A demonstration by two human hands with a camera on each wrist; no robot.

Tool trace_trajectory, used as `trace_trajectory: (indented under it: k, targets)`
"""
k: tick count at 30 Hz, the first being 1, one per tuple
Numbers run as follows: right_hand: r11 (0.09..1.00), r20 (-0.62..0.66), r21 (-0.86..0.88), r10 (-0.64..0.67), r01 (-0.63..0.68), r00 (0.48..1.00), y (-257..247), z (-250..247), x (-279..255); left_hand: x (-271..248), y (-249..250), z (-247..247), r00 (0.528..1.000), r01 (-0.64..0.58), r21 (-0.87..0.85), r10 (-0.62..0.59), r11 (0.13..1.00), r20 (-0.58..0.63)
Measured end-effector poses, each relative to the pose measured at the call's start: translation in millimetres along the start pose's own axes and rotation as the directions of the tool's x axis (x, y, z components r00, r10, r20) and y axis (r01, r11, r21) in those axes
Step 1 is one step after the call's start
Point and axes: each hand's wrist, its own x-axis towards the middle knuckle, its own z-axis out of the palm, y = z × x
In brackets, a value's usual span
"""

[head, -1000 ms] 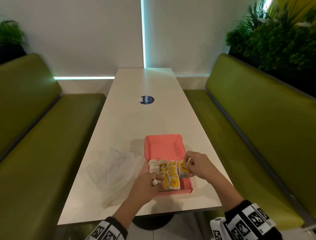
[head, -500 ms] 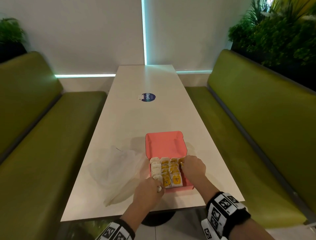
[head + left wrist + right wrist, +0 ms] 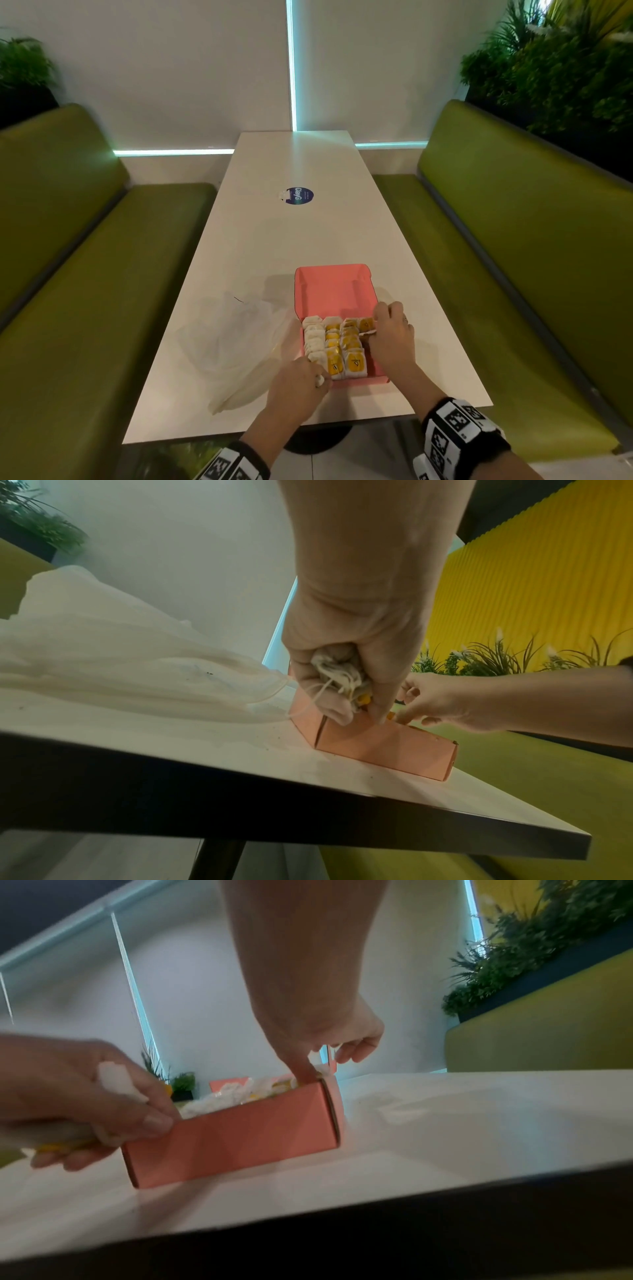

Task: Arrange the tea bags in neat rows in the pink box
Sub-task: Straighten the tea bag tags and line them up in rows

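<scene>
The tea bags (image 3: 337,349) stand packed on edge in the near half of the pink box (image 3: 329,291), several rows running away from the person, yellow labels showing on the middle and right rows and plain white paper on the left one. Standing them upright, I'd say, is what lets so many fit side by side. The far half of the box floor is bare pink, with the lid flap standing up behind it.

The right hand (image 3: 390,337) reaches into the right side of the box, fingers bent down among the bags at the right-hand row, probably pressing or seating one there; whether it pinches a bag I cannot tell. The left hand (image 3: 298,383) sits at the near left corner, its grip closed round a wad of white tea bags (image 3: 337,672) with loose strings, a yellow tag peeping out below. It looks like a reserve kept ready, while the fingertips touch the box's near wall, likely steadying it.

The box rests near the front edge of the white bench (image 3: 308,233). Just left of it lies a crumpled clear plastic bag (image 3: 233,339), apparently emptied. Farther up the bench is a round blue sticker (image 3: 299,196).
</scene>
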Motion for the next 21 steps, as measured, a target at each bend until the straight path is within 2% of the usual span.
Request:
trace_trajectory:
  k: [2,4,10,16,21]
  targets:
    - [0.998,-0.018,0.064,0.026,-0.025,0.999,2,-5,-1,0,0,1,1.0,0.005,-0.012,-0.005,1.0,0.004]
    - [0.998,-0.008,0.041,0.041,-0.041,0.999,5,-8,-3,1,-1,1,1.0,0.006,-0.02,-0.006,1.0,0.006]
    - [0.996,0.183,-0.07,0.059,-0.047,0.981,10,-11,-4,2,-1,2,1.0,0.01,-0.025,-0.01,1.0,0.024]
    - [0.986,0.267,0.06,0.132,-0.154,0.954,3,-13,9,1,-1,1,1.0,0.012,-0.023,-0.011,1.0,0.014]
    - [0.986,0.261,0.046,0.143,-0.16,0.955,5,-13,5,1,-1,2,1.0,0.011,-0.008,-0.011,1.0,0.001]
